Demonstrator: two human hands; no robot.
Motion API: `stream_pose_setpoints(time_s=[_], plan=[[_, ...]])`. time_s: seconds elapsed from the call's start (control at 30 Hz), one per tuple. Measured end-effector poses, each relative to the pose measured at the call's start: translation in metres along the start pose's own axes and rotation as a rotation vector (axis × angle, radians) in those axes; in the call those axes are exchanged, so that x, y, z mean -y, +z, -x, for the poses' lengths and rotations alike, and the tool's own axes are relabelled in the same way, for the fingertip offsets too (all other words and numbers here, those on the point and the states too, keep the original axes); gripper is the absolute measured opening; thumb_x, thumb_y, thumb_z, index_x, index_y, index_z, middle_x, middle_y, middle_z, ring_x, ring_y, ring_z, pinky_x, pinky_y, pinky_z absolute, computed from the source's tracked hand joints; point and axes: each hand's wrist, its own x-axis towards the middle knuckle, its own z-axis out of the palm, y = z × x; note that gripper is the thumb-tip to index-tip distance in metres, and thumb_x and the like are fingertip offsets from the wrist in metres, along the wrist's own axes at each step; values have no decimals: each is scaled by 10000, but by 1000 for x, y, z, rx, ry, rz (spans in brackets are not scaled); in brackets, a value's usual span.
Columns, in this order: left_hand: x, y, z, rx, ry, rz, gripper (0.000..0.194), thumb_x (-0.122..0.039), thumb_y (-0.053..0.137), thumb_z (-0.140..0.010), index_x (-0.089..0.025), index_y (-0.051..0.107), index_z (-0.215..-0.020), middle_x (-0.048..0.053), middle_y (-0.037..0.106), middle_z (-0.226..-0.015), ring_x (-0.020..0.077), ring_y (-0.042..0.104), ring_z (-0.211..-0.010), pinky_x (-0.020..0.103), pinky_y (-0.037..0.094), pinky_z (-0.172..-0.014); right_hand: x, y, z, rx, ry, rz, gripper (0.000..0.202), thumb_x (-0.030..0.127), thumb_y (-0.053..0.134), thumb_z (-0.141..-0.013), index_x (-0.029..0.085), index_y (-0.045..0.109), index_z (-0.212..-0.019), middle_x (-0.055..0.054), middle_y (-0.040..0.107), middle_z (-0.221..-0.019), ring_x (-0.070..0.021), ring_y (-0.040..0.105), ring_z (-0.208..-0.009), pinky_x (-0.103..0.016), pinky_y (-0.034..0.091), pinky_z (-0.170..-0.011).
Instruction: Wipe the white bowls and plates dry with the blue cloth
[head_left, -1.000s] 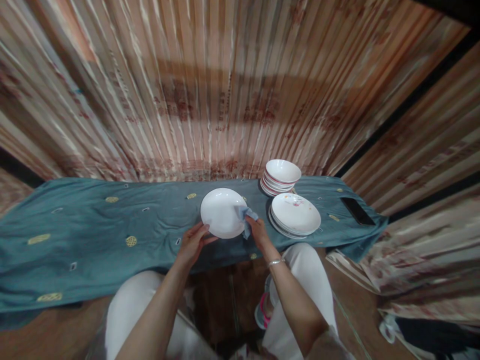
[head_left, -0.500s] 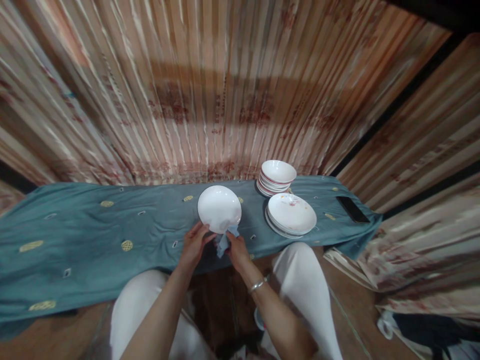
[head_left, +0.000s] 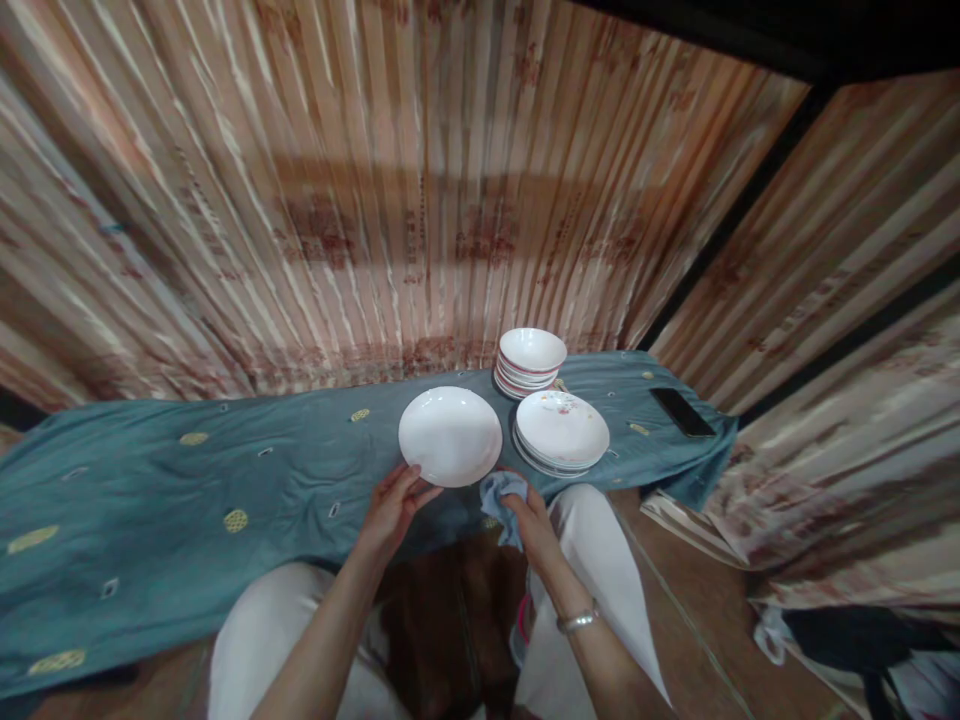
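Observation:
A plain white plate (head_left: 450,437) is in front of me, over the green cloth-covered table. My left hand (head_left: 391,508) grips its near-left rim, thumb on top and the other fingers partly hidden beneath. A crumpled light blue cloth (head_left: 504,505) is bunched in my right hand (head_left: 531,522), just off the plate's near-right edge. Whether the plate still rests on the table I cannot tell. To its right lies a stack of white plates (head_left: 564,428), the top one with a small floral print.
Behind the plate stack stands a stack of white bowls (head_left: 532,350) with red bands. A black phone (head_left: 681,412) lies at the table's right end. The green tablecloth (head_left: 172,500) stretches left, and a pleated curtain (head_left: 420,200) hangs behind the table.
My right hand has moved right with the blue cloth, away from the plate's near rim. The plate, held by my left hand, appears larger and a little closer to the plate stack. My view has shifted.

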Motion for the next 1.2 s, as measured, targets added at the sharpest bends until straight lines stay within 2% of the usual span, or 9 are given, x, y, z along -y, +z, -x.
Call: stream_pose_setpoints(time_s=[0.13,0.23,0.3,0.47,0.6,0.7,0.9,1.0,1.2], plan=[[10,29,8,89,-47,0,322,-287,901,-596,-138,745,-835,86,795,-946,312,745,-977,474,634,-863,28,-31,-2,-49,-125,25,495,523,742,-717,194,745,-1088,-72,769,-1031,-261,678,-993,-355,525,-880],[23,55,11,165,-95,-12,333,-304,907,-595,-144,749,-841,79,792,-917,309,748,-951,490,627,-877,42,-53,-4,-134,-223,146,665,564,740,-728,148,684,-1243,-60,763,-895,-229,672,-811,-345,535,-772],[33,71,10,222,-125,-18,358,-335,914,-591,-134,748,-836,83,787,-889,299,750,-919,485,626,-882,49,-68,-7,-195,-271,249,689,556,718,-748,131,661,-1286,-44,749,-833,-199,645,-713,-317,520,-698],[53,112,1,288,-138,-30,357,-354,904,-602,-111,743,-807,107,773,-846,261,744,-851,429,641,-824,65,-108,-29,-280,-320,418,658,566,652,-732,117,716,-1209,-89,769,-886,-225,672,-726,-316,516,-668],[61,137,-14,274,-126,-170,322,-349,862,-654,-105,737,-821,160,775,-875,296,748,-838,416,640,-680,78,-131,-59,-274,-354,532,613,558,616,-710,126,755,-1122,-123,786,-931,-264,697,-794,-342,531,-699],[64,146,-27,306,-137,-312,275,-374,819,-698,-120,726,-748,161,770,-797,284,748,-753,369,608,-605,86,-143,-79,-237,-369,623,539,566,589,-707,143,781,-981,-102,775,-803,-267,689,-745,-355,523,-695],[70,157,-48,320,-196,-488,253,-368,746,-746,-178,662,-601,82,726,-599,194,674,-522,277,505,-504,95,-155,-100,-208,-327,700,418,568,571,-691,193,750,-734,-60,721,-636,-254,665,-662,-338,493,-642],[73,160,-52,330,-221,-531,282,-369,722,-762,-180,646,-567,67,700,-540,170,641,-467,253,465,-476,96,-161,-102,-194,-307,701,395,566,578,-678,203,733,-696,-58,711,-625,-255,662,-665,-336,486,-642],[77,162,-54,332,-236,-557,309,-382,733,-769,-172,634,-565,71,676,-504,160,613,-424,251,446,-455,92,-168,-104,-154,-297,734,417,567,560,-689,201,751,-740,-61,715,-659,-257,663,-688,-341,478,-668]])
